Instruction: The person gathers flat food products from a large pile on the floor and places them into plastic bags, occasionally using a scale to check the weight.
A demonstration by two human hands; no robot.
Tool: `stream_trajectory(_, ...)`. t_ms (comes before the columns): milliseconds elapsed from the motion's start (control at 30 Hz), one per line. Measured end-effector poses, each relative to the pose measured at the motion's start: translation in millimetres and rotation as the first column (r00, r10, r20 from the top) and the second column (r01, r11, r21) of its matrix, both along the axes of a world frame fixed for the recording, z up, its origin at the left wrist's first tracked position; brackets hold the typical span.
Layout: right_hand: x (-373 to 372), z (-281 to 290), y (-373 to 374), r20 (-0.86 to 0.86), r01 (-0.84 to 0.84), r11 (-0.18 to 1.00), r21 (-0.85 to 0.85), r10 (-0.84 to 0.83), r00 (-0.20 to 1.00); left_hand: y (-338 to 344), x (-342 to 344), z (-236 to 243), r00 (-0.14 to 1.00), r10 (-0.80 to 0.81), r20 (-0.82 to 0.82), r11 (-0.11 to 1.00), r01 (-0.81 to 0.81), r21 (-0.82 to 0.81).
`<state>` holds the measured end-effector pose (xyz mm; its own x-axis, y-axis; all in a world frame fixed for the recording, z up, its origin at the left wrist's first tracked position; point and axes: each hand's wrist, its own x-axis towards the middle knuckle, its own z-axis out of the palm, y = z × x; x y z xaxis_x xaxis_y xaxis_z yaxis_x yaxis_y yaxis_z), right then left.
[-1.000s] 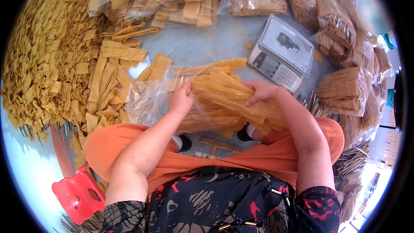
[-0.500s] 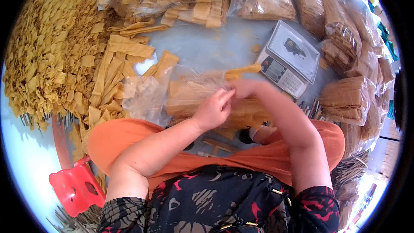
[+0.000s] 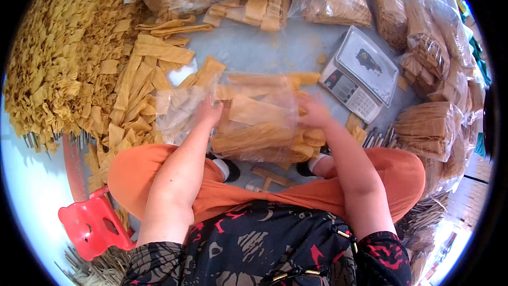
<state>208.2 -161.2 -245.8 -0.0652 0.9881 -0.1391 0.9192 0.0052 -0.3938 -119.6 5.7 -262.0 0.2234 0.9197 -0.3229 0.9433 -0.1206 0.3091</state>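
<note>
A clear plastic bag (image 3: 254,114) filled with flat yellow-brown strips lies across the floor in front of my legs. My left hand (image 3: 210,112) grips the bag near its left end, fingers curled in, with loose film spreading out to the left of it. At the opposite end, my right hand (image 3: 313,111) touches the strips where they stick out past the film. That hand is smeared by motion, so its fingers do not show clearly. One strip (image 3: 304,78) juts out beyond the bag's upper right corner.
A large heap of yellow strips (image 3: 69,58) fills the left. Beyond the bag are packed bags (image 3: 338,8), with more bagged bundles (image 3: 423,130) along the right. A digital scale (image 3: 362,71) stands at the right. A red plastic stool (image 3: 95,225) is at lower left.
My hands were together over the bag's middle; now they are apart, the left at its left end and the right at its right end. More of the bag shows.
</note>
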Motion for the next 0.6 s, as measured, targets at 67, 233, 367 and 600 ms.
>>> stream_trajectory(67, 23, -5, -12, 0.091, 0.083, 0.996, 0.032, -0.085, 0.992, 4, -10, -30, 0.961, 0.224, 0.160, 0.975, -0.218, -0.050)
stream_trajectory(233, 31, -26, -29, -0.390, 0.721, 0.492, -0.487, -0.862, 0.324, 38, -36, -81, 0.826, 0.413, 0.385, 0.910, -0.364, -0.197)
stream_trajectory(367, -13, -21, -15, -0.511, 0.590, 0.591, -0.550, -0.797, 0.322, 43, -31, -86, 0.526, 0.594, 0.609, 0.794, -0.263, -0.548)
stream_trajectory(600, -10, 6, -11, -0.547, 0.645, 0.469, -0.603, -0.832, 0.094, 29, 5, -21, 0.534, 0.737, 0.414, 0.552, -0.124, -0.824)
